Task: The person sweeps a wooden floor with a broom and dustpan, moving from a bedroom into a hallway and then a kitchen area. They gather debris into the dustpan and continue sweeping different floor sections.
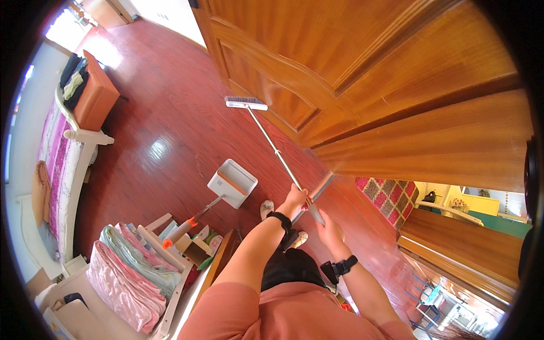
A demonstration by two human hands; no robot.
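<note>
My left hand (296, 197) is wrapped around the metal pole of a broom (272, 142). Lower on the same pole, my right hand (332, 231) grips its grey end. The white broom head (246, 103) points away from me, its dark bristles turned towards the lower part of a wooden door (272, 95). A long-handled white dustpan (244, 189) with an orange-toothed edge stands on the red wood floor, left of the broom. Its handle slants towards a white wooden frame and ends in an orange tip (167, 243).
Folded blankets (127, 276) lie on white furniture at lower left. A bed (74, 170) and an orange-brown upholstered seat (95, 100) with clothes on it stand at left. A floor threshold (321, 187) runs beside my feet. A checkered mat (386, 197) lies at right.
</note>
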